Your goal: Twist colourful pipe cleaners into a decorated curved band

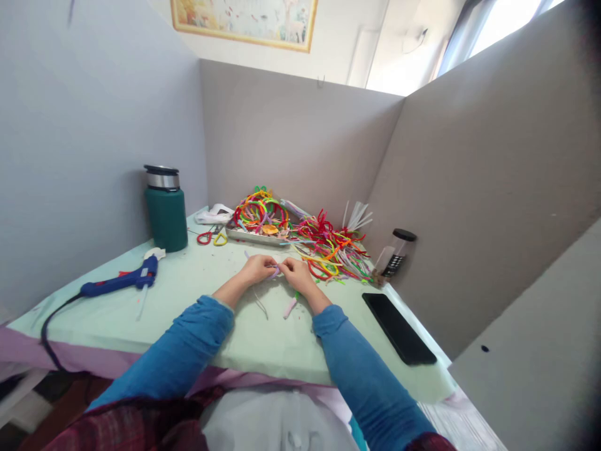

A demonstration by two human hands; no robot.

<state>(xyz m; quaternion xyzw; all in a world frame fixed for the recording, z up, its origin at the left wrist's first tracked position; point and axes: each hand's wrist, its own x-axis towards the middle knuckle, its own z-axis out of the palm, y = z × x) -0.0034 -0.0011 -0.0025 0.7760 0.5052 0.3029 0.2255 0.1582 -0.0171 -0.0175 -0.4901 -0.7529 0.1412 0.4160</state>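
Plaid clothing (134, 426) lies nearest, a lilac strip (276, 272) between both hands' fingers (287, 265).

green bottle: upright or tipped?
Upright. The bottle stands on its base on the table, with its dark lid at the top.

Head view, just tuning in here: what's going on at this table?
A person is working with both bare hands close together over the table. The left hand and right hand pinch a small lilac strip between their fingertips; its finer shape is too small to tell. Behind them are a metal tray and a heap of colourful fuzzy stems. A blue glue gun lies untouched on the left.
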